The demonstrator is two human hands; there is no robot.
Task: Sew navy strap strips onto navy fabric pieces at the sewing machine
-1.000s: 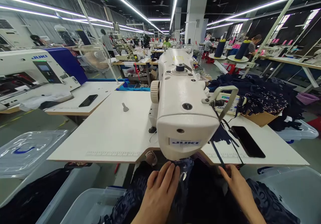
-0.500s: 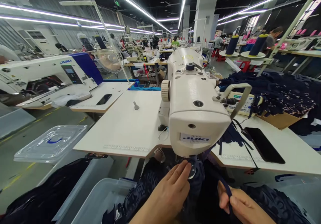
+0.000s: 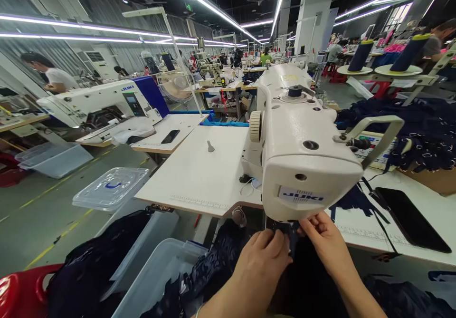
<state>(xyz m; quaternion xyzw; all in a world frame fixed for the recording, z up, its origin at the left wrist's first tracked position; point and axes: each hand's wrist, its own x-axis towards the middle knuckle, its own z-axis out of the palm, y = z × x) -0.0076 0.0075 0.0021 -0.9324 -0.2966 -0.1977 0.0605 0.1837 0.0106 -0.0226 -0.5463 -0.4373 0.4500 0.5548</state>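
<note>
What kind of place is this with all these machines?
Most likely a clothing factory's sewing floor: there are rows of sewing machines, big thread cones on stands, and heaps of dark fabric by the tables.

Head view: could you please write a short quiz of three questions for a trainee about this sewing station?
1. True or false: the left hand and the right hand both reach the dark fabric under the head of the sewing machine.
2. What lies on the table to the right of the machine? A) a black phone B) scissors C) a cup
3. Fill in: the name printed on the machine's front is ____.
Key: 1 true; 2 A; 3 JUKI.
</note>
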